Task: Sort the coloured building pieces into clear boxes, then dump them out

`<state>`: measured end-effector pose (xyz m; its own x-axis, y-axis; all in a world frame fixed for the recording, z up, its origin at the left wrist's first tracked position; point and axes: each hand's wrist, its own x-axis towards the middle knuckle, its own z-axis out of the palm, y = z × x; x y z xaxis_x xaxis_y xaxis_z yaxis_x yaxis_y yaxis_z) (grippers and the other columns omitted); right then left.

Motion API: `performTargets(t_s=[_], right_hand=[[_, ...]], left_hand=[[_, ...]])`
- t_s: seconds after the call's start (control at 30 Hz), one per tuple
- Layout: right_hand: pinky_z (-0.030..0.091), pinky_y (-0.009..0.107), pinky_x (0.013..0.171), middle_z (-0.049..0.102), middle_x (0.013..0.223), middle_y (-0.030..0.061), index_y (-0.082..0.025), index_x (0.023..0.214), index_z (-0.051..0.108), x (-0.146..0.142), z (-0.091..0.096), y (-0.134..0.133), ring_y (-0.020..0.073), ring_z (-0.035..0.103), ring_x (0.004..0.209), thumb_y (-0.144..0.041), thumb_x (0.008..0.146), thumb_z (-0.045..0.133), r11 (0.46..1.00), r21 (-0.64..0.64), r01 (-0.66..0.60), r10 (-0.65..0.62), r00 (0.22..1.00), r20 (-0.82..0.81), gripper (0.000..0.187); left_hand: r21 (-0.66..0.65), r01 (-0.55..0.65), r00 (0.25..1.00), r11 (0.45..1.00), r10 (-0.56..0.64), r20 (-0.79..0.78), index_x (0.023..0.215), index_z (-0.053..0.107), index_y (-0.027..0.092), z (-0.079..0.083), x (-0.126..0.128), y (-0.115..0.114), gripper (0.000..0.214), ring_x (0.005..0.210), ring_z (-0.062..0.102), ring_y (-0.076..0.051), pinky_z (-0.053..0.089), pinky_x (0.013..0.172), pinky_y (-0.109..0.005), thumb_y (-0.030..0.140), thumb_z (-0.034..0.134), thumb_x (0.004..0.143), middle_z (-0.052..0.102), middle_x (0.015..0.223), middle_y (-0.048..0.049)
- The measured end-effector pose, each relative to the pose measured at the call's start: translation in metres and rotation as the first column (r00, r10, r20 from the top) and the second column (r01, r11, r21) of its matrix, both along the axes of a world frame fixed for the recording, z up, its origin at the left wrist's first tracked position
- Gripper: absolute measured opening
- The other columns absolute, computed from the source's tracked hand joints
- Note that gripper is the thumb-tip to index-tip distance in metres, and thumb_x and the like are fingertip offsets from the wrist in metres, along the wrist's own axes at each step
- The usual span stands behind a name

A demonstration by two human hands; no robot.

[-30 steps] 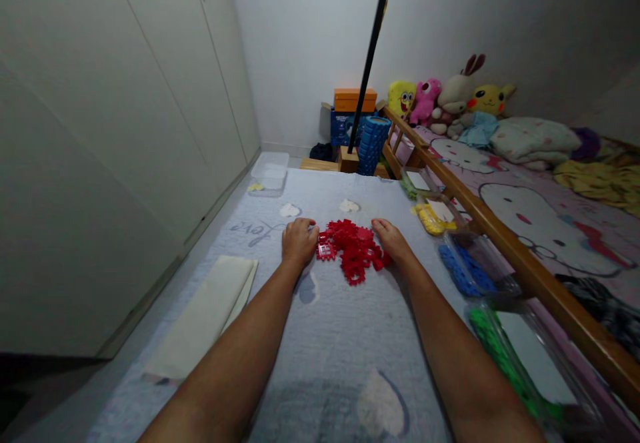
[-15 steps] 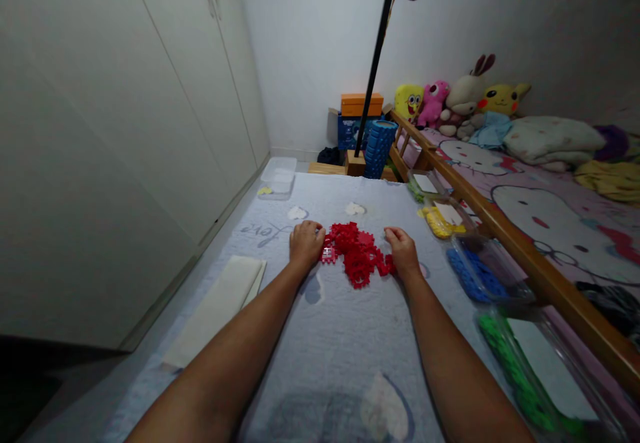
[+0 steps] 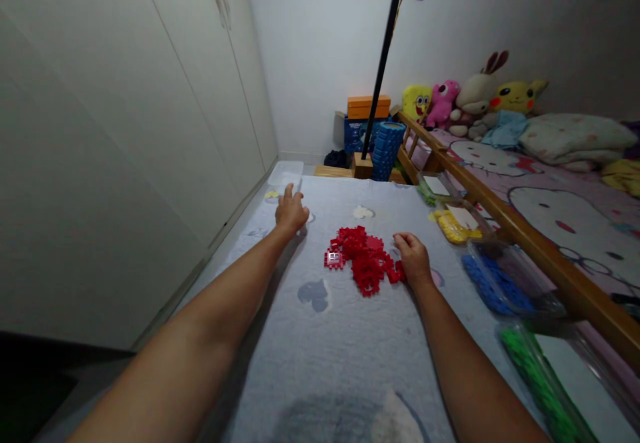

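A pile of red plastic building pieces [image 3: 367, 256] lies in the middle of the cloth-covered table. My left hand [image 3: 291, 212] is stretched out beyond the pile on the left, its fingers apart and holding nothing. It overlaps the near edge of a clear plastic box [image 3: 286, 171]; I cannot tell whether they touch. Just right of the pile, my right hand [image 3: 413, 256] rests with fingers curled together beside the outermost red pieces. What lies between its fingers, if anything, is hidden.
Along the right table edge stand clear boxes with green pieces [image 3: 545, 383], blue pieces [image 3: 493, 283] and yellow pieces [image 3: 455, 227], beside a wooden bed rail [image 3: 530, 243]. A black pole [image 3: 383, 63] rises behind the table. A white wardrobe [image 3: 150, 163] stands left.
My left hand has left the pile's left side and moved forward and left to the clear box, its fingers spreading. My right hand stays beside the pile. The view has shifted slightly.
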<state>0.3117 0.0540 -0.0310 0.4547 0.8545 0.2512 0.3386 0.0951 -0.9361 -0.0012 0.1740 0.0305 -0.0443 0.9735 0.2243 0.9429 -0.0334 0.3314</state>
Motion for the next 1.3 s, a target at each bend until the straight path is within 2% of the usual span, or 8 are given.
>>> performTargets(t_s=[0.13,0.3,0.47,0.57,0.73,1.0,1.2,1.3], right_hand=[[0.049,0.038,0.085,0.070,0.082,0.0049,-0.020,0.082,0.071,0.000,0.000,0.000,0.0236,0.061,0.083,-0.058,0.075,0.064,1.000,-0.011,0.002,-0.002,1.000,-0.009,0.039],[0.049,0.037,0.083,0.070,0.082,0.0045,-0.020,0.082,0.071,0.001,-0.001,0.000,0.0230,0.061,0.082,-0.057,0.075,0.064,1.000,-0.010,-0.002,0.001,1.000,-0.031,0.038],[0.048,0.037,0.080,0.069,0.081,0.0044,-0.020,0.080,0.070,0.000,0.001,-0.001,0.0230,0.061,0.080,-0.057,0.075,0.064,1.000,-0.008,-0.010,0.010,1.000,-0.022,0.038],[0.048,0.036,0.079,0.069,0.080,0.0042,-0.021,0.080,0.070,0.000,0.000,0.000,0.0230,0.061,0.079,-0.057,0.074,0.063,1.000,-0.006,-0.009,0.009,1.000,-0.017,0.037],[0.050,0.038,0.083,0.071,0.082,0.0048,-0.022,0.081,0.070,0.001,-0.002,0.001,0.0241,0.063,0.083,-0.058,0.074,0.064,1.000,-0.006,-0.023,0.023,1.000,-0.006,0.038],[0.051,0.043,0.093,0.076,0.090,0.0069,-0.023,0.086,0.073,-0.006,0.004,-0.002,0.0279,0.067,0.092,-0.056,0.074,0.063,0.989,-0.037,-0.140,0.141,0.990,0.025,0.036],[0.051,0.041,0.091,0.076,0.086,0.0050,-0.023,0.083,0.073,-0.006,0.008,-0.005,0.0267,0.068,0.088,-0.055,0.073,0.063,0.973,-0.077,-0.216,0.220,0.974,0.050,0.035],[0.051,0.040,0.089,0.075,0.082,0.0035,-0.024,0.080,0.073,-0.006,0.009,-0.006,0.0253,0.067,0.085,-0.054,0.073,0.063,0.970,-0.080,-0.231,0.236,0.971,0.051,0.033]], left_hand=[[-0.038,0.003,0.993,0.999,-0.008,-0.116,0.135,0.064,0.015,0.006,-0.011,0.024,0.048,0.142,0.048,-0.036,0.048,0.112,-0.047,0.015,0.055,0.088,0.022,0.176,-0.0103],[-0.114,0.046,0.976,0.992,-0.069,-0.206,0.133,0.066,0.018,-0.001,-0.016,0.043,0.046,0.139,0.049,-0.036,0.048,0.107,-0.045,0.017,0.057,0.088,0.030,0.173,-0.0108],[-0.075,0.095,0.961,0.993,-0.111,-0.253,0.139,0.061,0.016,-0.007,-0.020,0.044,0.053,0.137,0.049,-0.034,0.047,0.108,-0.042,0.015,0.059,0.086,0.045,0.161,-0.0169],[-0.042,0.126,0.951,0.991,-0.133,-0.280,0.143,0.058,0.012,-0.005,-0.022,0.035,0.058,0.137,0.050,-0.035,0.046,0.109,-0.046,0.012,0.055,0.085,0.045,0.161,-0.0193],[0.036,0.220,0.921,0.975,-0.195,-0.336,0.145,0.054,0.005,-0.003,-0.020,-0.001,0.059,0.136,0.050,-0.037,0.046,0.109,-0.047,0.016,0.053,0.087,0.043,0.163,-0.0224],[-0.006,0.390,0.848,0.921,-0.362,-0.388,0.149,0.052,0.004,-0.015,0.003,-0.091,0.064,0.130,0.058,-0.033,0.047,0.110,-0.041,0.017,0.055,0.086,0.046,0.162,-0.0215],[-0.003,0.430,0.835,0.903,-0.399,-0.380,0.149,0.053,0.006,-0.014,0.018,-0.145,0.061,0.128,0.059,-0.032,0.048,0.107,-0.042,0.018,0.054,0.089,0.047,0.162,-0.0201],[-0.040,0.408,0.850,0.912,-0.395,-0.348,0.141,0.059,0.011,-0.012,0.021,-0.164,0.056,0.123,0.061,-0.035,0.050,0.104,-0.047,0.017,0.057,0.086,0.047,0.163,-0.0181]])
